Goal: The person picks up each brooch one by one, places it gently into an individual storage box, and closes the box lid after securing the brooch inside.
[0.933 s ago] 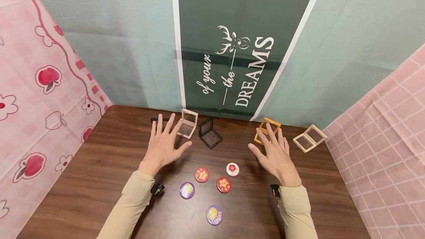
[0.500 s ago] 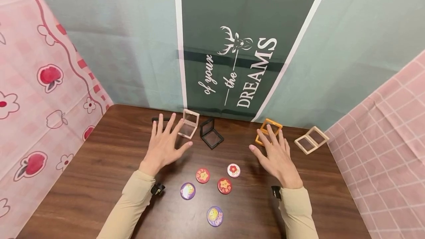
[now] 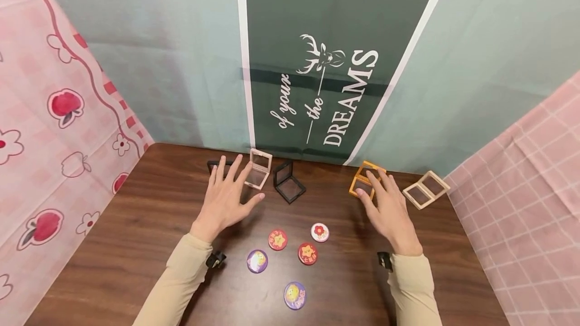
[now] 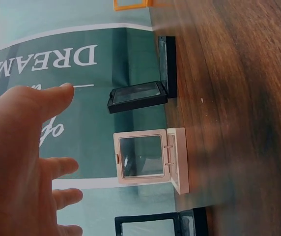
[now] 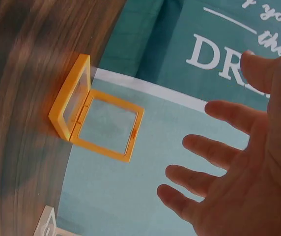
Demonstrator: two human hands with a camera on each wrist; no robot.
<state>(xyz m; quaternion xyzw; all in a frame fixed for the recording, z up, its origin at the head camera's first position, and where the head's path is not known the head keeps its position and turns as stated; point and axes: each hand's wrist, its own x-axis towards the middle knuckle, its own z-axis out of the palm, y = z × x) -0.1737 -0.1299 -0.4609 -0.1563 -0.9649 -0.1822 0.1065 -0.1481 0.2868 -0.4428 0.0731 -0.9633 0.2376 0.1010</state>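
My left hand (image 3: 224, 202) hovers with spread fingers near a pink hinged frame (image 4: 141, 157) with clear windows, which stands unfolded. Partly behind its fingers lies a black frame (image 4: 153, 223); a second black frame (image 3: 288, 185) stands unfolded to the right of the pink one. Over on the right, my right hand (image 3: 389, 210) is held above the table, holding nothing, its fingers apart. In the head view its fingertips overlap an orange unfolded frame (image 5: 108, 125); the right wrist view shows a gap between them. Farther right is a cream frame (image 3: 426, 190), also unfolded.
Several round badges lie between the arms: a white one with a red flower (image 3: 319, 232), red star badges (image 3: 307, 254) and purple ones (image 3: 295, 296). A green cloth (image 3: 312, 9) hangs behind the brown wooden table (image 3: 113, 245). Pink cloths (image 3: 544, 205) flank both sides.
My right hand has shifted slightly to the right, uncovering more of the orange frame. The left hand stays nearly in place. Frames and badges stay as they were.
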